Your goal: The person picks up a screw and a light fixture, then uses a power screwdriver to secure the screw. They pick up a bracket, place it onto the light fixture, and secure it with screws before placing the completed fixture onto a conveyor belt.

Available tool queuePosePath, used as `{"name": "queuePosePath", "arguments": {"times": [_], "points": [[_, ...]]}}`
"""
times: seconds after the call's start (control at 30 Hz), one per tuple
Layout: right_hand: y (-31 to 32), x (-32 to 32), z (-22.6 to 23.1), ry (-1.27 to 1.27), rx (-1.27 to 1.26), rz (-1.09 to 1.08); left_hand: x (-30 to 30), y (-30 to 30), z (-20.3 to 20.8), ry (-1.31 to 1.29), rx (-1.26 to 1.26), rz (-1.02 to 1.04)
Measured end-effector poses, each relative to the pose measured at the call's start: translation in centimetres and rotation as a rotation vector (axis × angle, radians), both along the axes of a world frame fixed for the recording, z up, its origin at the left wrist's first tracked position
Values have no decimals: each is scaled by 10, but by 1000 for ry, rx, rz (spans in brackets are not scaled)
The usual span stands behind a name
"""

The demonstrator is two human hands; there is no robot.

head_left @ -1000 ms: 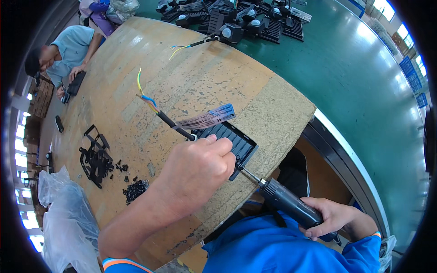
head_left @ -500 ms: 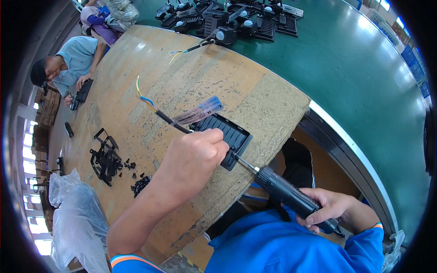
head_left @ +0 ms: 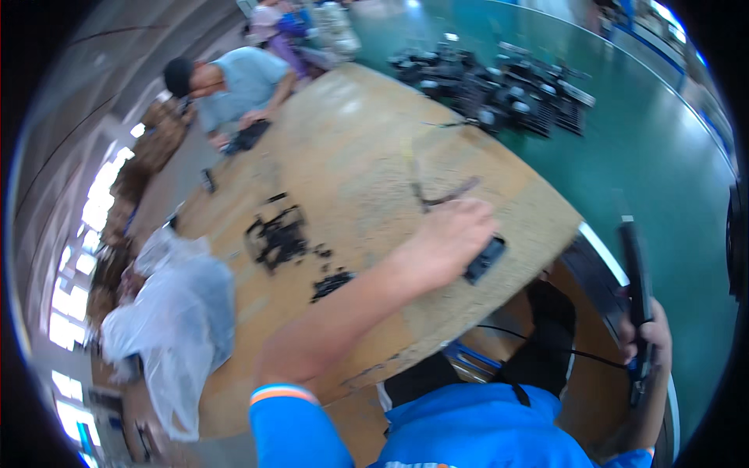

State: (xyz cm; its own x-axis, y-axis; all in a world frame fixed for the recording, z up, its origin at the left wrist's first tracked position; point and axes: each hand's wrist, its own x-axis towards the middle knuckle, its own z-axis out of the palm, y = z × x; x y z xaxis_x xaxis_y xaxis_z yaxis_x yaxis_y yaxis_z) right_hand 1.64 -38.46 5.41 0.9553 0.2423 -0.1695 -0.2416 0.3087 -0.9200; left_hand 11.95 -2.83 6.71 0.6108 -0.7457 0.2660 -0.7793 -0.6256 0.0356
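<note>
A black floodlight housing (head_left: 487,260) lies near the right edge of the brown table, partly hidden beneath my left hand (head_left: 456,234). The fingers of that hand are curled over it, gripping it. Its cable (head_left: 422,196) and a tag stick out past the far side of my hand, smeared by motion. In my right hand (head_left: 651,339), off the table to the right, is a black electric screwdriver (head_left: 638,273), held upright with its bit end up. A cord runs from near its lower end toward my lap.
Black brackets (head_left: 279,238) and a pile of small black screws (head_left: 331,285) lie on the table (head_left: 367,140) left of my forearm. A clear plastic bag (head_left: 183,304) hangs at the left edge. Several finished-looking black lamps (head_left: 499,93) crowd the green surface (head_left: 616,148). Across the table another person (head_left: 242,86) handles a dark part.
My right hand has lifted the screwdriver off the housing and swung it right, bit upward. My left hand stays on the housing. The whole view has turned and shifted, blurring.
</note>
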Motion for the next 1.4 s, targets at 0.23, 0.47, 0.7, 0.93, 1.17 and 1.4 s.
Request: {"name": "queuePosePath", "arguments": {"times": [0.23,0.47,0.7,0.93,1.17,1.4], "points": [[-50,61,-47,-72,104,-291,6,1,-5,313,133,32],[-80,88,-79,125,267,-318,4,-2,7,297,113,34],[-81,96,-82,163,316,-284,-5,2,2,159,24,62],[-81,85,-69,207,390,-272,-2,-4,4,169,18,38],[-54,86,-48,284,333,-265,-3,-6,28,252,-5,60],[-62,82,-41,308,351,-274,44,-111,54,209,70,-419]]}}
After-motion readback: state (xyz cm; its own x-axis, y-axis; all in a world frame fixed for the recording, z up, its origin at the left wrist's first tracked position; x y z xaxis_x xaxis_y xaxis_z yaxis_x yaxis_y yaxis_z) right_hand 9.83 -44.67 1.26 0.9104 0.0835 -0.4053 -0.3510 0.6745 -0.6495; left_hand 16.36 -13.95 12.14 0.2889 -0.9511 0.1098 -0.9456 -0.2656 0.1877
